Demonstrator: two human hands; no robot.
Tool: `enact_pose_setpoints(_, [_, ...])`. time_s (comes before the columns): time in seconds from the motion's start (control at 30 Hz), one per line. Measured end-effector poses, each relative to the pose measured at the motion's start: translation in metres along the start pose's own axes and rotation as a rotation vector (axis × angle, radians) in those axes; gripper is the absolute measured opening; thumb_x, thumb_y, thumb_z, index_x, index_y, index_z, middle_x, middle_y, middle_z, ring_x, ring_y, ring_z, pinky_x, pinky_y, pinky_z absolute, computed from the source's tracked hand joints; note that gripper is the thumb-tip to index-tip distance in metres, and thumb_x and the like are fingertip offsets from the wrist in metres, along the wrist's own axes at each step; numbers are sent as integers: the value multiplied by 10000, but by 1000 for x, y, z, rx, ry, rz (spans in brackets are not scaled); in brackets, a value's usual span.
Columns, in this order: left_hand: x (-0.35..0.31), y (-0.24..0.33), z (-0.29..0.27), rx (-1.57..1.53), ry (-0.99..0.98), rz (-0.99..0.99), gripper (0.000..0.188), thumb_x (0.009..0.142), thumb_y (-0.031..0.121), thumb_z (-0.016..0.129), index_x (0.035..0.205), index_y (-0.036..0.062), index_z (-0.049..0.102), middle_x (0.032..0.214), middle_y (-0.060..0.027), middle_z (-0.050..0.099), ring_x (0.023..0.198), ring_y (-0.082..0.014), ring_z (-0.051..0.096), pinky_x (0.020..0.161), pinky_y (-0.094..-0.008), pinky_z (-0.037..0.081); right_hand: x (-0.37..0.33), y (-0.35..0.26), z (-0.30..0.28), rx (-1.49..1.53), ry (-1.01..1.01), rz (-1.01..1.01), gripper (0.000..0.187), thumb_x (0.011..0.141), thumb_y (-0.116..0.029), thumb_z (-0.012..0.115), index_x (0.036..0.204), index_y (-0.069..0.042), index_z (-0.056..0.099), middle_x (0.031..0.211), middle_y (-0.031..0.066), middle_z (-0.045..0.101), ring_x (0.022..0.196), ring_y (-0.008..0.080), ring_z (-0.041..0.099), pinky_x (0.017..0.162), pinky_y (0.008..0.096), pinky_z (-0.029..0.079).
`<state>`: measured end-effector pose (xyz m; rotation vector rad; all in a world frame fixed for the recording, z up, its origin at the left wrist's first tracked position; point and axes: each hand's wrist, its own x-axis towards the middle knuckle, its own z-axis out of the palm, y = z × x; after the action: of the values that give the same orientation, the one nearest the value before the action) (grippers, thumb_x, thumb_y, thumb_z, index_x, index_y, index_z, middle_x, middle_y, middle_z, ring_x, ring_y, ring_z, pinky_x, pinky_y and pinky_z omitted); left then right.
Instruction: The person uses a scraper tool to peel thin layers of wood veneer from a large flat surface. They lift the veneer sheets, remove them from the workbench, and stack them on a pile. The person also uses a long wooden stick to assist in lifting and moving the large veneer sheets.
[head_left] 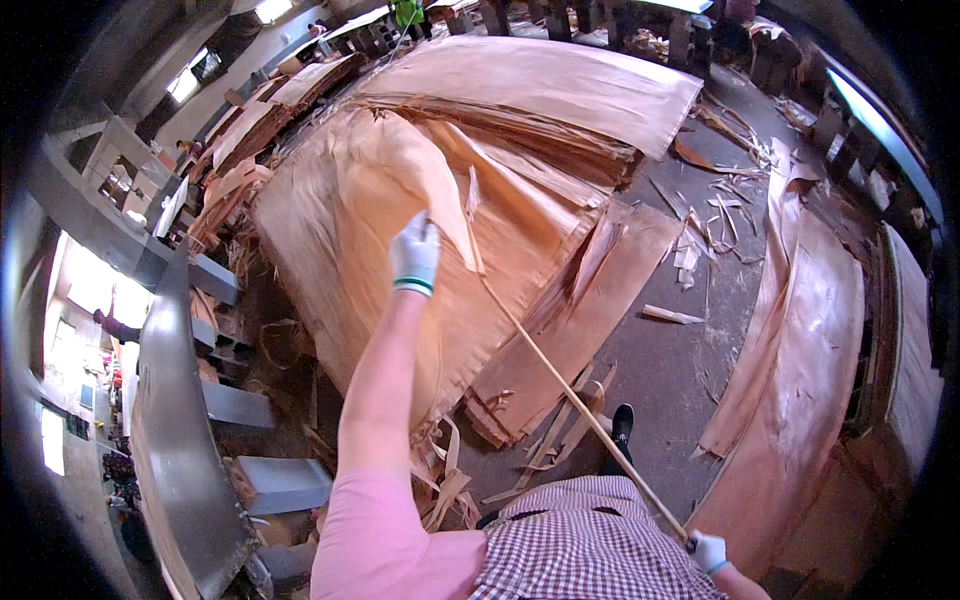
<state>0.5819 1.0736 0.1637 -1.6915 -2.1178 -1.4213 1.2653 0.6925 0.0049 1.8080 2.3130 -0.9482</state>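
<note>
1. Since it hogs the centre of the frame, the big pile of wood veneer [310,230] goes first; its orange-tan top sheet [385,170] is bunched into a fold.
2. Another veneer stack [550,85] sits at top centre.
3. Long wavy sheets [815,330] run down the right side.
4. Skinny stick [560,378] slants from mid-frame to lower right.
5. Left hand [415,248], white-gloved, mid-frame, is right at that fold; from where I'm standing, can't tell if it's pinching, tbh.
6. Right hand [708,550], also gloved, lower right, is wrapped round the stick's near end.
</note>
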Motion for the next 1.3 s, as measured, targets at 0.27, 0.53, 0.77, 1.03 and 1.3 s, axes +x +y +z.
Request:
enact_pose_setpoints(0.27, [-149,61,-24,10,-252,34,256,824,113,576,1056,33,648,938,-214,641,863,-351,638,739,-405,522,114,-207,7,43,273,-109,180,757,-262,643,838,-105,606,698,162,626,666,363,624,587,450,496])
enact_pose_setpoints(0.53, [-280,109,-86,52,-407,-43,280,825,136,577,1090,64,634,939,-203,643,843,-348,637,734,-426,518,65,-243,35,304,137,-80,213,756,-249,645,884,-80,624,775,192,636,753,371,631,647,419,498])
enact_pose_setpoints(0.77, [-335,137,-90,75,-386,30,290,852,195,539,1121,117,615,883,-167,656,772,-350,637,686,-448,513,-70,-86,156,485,-94,151,333,740,-346,706,935,-89,625,846,190,641,799,367,634,665,408,491])
enact_pose_setpoints(1.03, [-372,163,-81,134,-503,-10,298,845,181,541,1120,102,625,902,-194,647,811,-354,635,711,-440,510,-183,-6,124,176,-36,221,271,734,-333,696,910,-137,634,768,171,646,720,370,632,622,441,496])
enact_pose_setpoints(1.3, [-383,198,-67,145,-641,27,296,855,188,520,1121,105,620,912,-191,649,821,-354,633,730,-447,505,-81,-82,80,124,138,-51,157,751,-236,637,819,-99,603,720,180,629,705,381,621,614,458,489])
